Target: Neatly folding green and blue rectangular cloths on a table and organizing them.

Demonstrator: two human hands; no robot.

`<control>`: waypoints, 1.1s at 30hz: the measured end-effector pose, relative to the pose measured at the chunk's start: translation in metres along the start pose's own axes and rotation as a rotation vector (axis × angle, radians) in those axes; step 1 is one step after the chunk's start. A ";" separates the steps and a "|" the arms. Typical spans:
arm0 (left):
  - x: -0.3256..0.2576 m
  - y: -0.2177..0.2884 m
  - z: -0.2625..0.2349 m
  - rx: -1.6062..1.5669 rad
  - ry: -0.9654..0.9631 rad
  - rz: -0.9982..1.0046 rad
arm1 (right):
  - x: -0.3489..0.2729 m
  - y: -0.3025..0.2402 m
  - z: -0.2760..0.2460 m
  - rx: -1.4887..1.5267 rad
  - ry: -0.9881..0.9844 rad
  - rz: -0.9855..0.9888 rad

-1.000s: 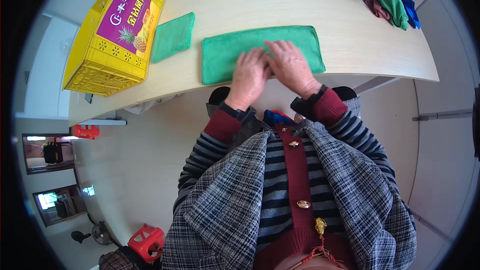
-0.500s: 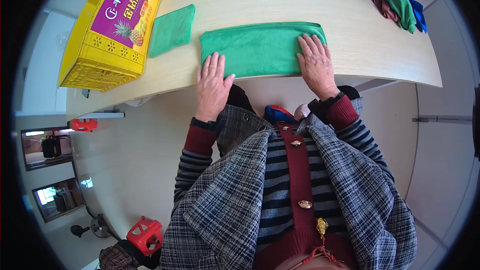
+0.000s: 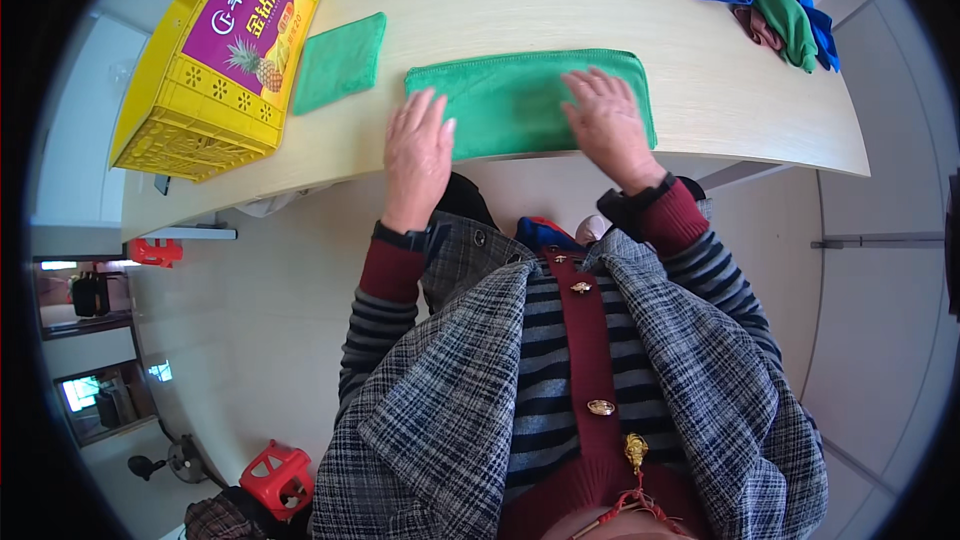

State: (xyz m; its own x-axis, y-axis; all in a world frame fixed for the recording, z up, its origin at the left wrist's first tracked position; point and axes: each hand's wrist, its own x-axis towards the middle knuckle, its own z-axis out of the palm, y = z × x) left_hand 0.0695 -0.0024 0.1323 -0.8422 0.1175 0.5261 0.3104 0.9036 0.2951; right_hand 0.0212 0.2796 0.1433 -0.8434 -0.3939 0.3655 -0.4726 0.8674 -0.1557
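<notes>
A green cloth (image 3: 500, 105), folded into a long flat rectangle, lies along the table's near edge. At its left end is my left hand (image 3: 418, 155), fingers stretched out and nothing held. My right hand (image 3: 608, 125) is over the cloth's right part, slightly blurred, with its fingers extended and empty. Whether either palm touches the fabric I cannot tell. A smaller folded green cloth (image 3: 340, 62) rests farther left, beside the yellow crate.
A yellow plastic crate (image 3: 200, 125) with a purple pineapple label stands at the table's left. Crumpled blue, red, green and brown cloths (image 3: 780, 20) are heaped at the far right. Below the pale tabletop (image 3: 500, 0), a red stool (image 3: 277, 480) stands on the floor.
My right hand has moved left from the cloth's right end, inward over it. My left hand has shifted slightly left and looks lifted. The cloth remains folded.
</notes>
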 end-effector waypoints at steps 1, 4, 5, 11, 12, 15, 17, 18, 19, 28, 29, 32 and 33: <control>0.014 0.007 0.010 -0.019 0.006 0.108 | 0.007 -0.016 0.009 0.048 0.011 -0.063; 0.032 0.008 0.058 0.002 -0.092 0.123 | 0.026 -0.054 0.024 0.095 -0.096 -0.091; 0.033 0.008 0.063 -0.004 -0.093 0.132 | 0.025 -0.048 0.029 0.090 -0.094 -0.082; 0.026 -0.012 0.073 0.183 -0.122 0.028 | 0.017 -0.011 0.046 -0.113 -0.040 -0.015; 0.024 -0.019 0.070 0.207 -0.126 -0.005 | 0.015 -0.001 0.043 -0.151 -0.029 0.017; 0.015 -0.044 0.061 0.149 -0.129 -0.108 | 0.010 0.026 0.034 -0.172 -0.039 0.084; 0.009 -0.057 0.058 0.122 -0.124 -0.158 | 0.006 0.040 0.028 -0.184 -0.039 0.114; 0.006 -0.061 0.056 0.165 -0.111 -0.185 | 0.004 0.047 0.027 -0.175 -0.035 0.133; 0.003 -0.065 0.055 0.208 -0.096 -0.213 | 0.002 0.052 0.026 -0.167 -0.030 0.150; 0.021 -0.030 0.031 0.167 -0.190 -0.530 | -0.007 0.043 0.005 -0.280 -0.003 0.246; 0.023 -0.031 0.034 0.153 -0.177 -0.552 | -0.004 0.031 0.006 -0.294 -0.006 0.222; 0.034 -0.031 0.036 -0.011 -0.162 -0.633 | 0.003 -0.009 0.017 -0.153 -0.018 0.027; 0.034 -0.037 0.039 -0.015 -0.157 -0.645 | 0.006 -0.018 0.022 -0.134 -0.031 0.005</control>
State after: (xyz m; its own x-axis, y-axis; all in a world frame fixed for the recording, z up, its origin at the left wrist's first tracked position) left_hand 0.0118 -0.0157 0.1085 -0.9150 -0.3857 0.1180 -0.2728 0.8073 0.5234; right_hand 0.0189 0.2547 0.1286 -0.8541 -0.3972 0.3358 -0.4319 0.9013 -0.0324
